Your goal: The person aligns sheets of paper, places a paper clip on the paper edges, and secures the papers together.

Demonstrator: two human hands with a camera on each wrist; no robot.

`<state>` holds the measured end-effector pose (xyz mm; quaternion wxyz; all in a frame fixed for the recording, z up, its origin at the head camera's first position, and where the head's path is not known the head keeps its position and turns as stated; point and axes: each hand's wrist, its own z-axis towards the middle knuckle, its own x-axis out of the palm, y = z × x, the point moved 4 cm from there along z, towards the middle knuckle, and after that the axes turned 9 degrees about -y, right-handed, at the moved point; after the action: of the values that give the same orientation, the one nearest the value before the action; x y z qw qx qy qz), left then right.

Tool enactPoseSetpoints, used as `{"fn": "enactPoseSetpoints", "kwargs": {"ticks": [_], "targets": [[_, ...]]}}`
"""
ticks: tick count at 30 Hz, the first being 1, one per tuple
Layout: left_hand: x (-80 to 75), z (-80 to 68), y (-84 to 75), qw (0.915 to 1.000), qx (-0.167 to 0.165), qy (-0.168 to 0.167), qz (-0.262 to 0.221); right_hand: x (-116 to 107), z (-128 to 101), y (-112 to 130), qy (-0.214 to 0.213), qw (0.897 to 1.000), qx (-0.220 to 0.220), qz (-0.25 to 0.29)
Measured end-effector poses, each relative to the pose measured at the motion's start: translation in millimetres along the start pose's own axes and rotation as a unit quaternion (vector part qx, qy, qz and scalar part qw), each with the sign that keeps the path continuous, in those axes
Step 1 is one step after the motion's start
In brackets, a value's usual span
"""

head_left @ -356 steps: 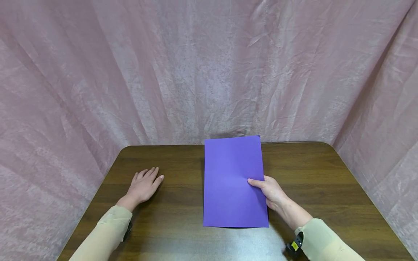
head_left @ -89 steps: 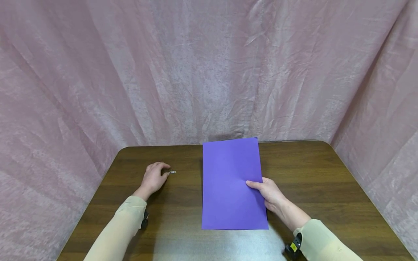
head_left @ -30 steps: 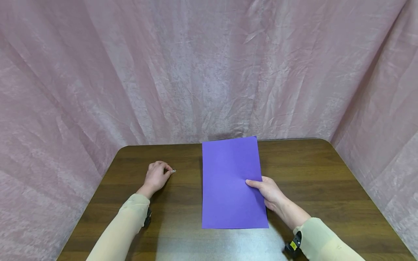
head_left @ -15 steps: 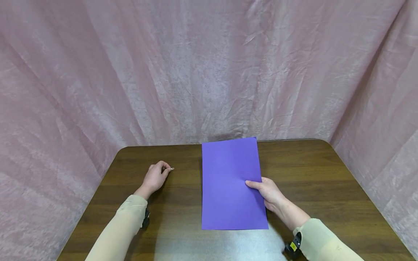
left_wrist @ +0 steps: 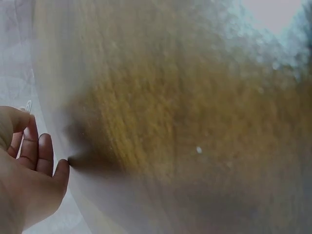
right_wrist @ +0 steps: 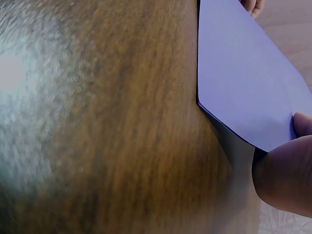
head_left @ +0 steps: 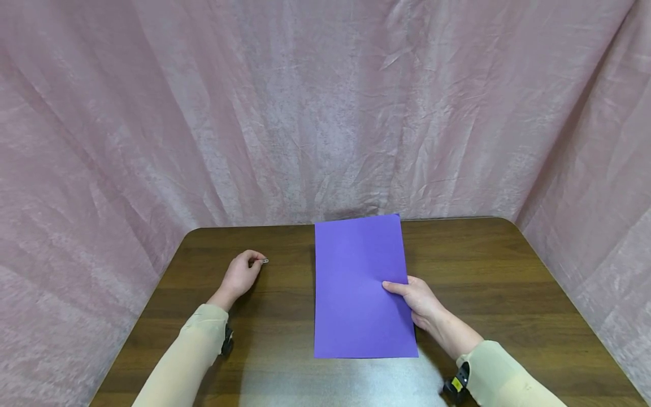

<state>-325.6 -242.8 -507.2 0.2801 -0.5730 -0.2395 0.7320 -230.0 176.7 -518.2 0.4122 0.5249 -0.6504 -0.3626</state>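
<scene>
Left hand (head_left: 240, 275) has now pinched the paper clip (head_left: 264, 261) and lifted it off the worktop (head_left: 285, 373), far-left. Right hand (head_left: 421, 301) unchanged, gripping the purple sheet's (head_left: 356, 282) right edge, centre. Clip is secured.

A staged recording booth more than a lived-in room: a wrinkled pink cloth backdrop (head_left: 325, 113) hangs on three sides, closing in a dark wood-grain tabletop (head_left: 508, 294) with rounded corners. Nothing of a home, shop or office shows, only the draped fabric and this single surface
</scene>
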Motion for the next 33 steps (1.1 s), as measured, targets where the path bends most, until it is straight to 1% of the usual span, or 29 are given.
{"fn": "enactPoseSetpoints", "kwargs": {"ticks": [3, 5, 11, 15, 18, 21, 25, 28, 33], "targets": [[-0.9, 0.0, 0.6, 0.9996, -0.016, 0.002, -0.022, 0, 0, 0, -0.001, 1.000, 0.000, -0.001], [-1.5, 0.1, 0.8, 0.9992, -0.024, -0.003, -0.031, 0, 0, 0, -0.001, 1.000, 0.001, -0.001], [-2.2, 0.8, 2.7, 0.9982, -0.041, -0.023, -0.038, 0, 1, 0, 0.000, 1.000, 0.003, 0.002], [-1.3, 1.9, 5.2, 0.9960, -0.060, -0.028, -0.061, 1, 1, 0, 0.002, 1.000, 0.004, 0.004], [-1.4, 1.4, 4.1, 0.9930, -0.075, -0.036, -0.084, 1, 1, 0, 0.001, 1.000, 0.003, 0.001], [-2.1, 0.6, 1.6, 0.9882, -0.094, -0.045, -0.113, 1, 0, 0, 0.002, 1.000, 0.002, -0.002], [-1.3, 2.1, -1.9, 0.9777, -0.120, -0.050, -0.165, 1, 0, 1, 0.004, 1.000, 0.002, -0.003], [-0.1, 4.3, -6.0, 0.9709, -0.135, -0.044, -0.193, 1, 0, 1, 0.006, 1.000, 0.001, -0.001], [0.6, 5.4, -14.4, 0.9619, -0.162, -0.023, -0.219, 1, 0, 0, 0.006, 1.000, 0.002, 0.000]]}}
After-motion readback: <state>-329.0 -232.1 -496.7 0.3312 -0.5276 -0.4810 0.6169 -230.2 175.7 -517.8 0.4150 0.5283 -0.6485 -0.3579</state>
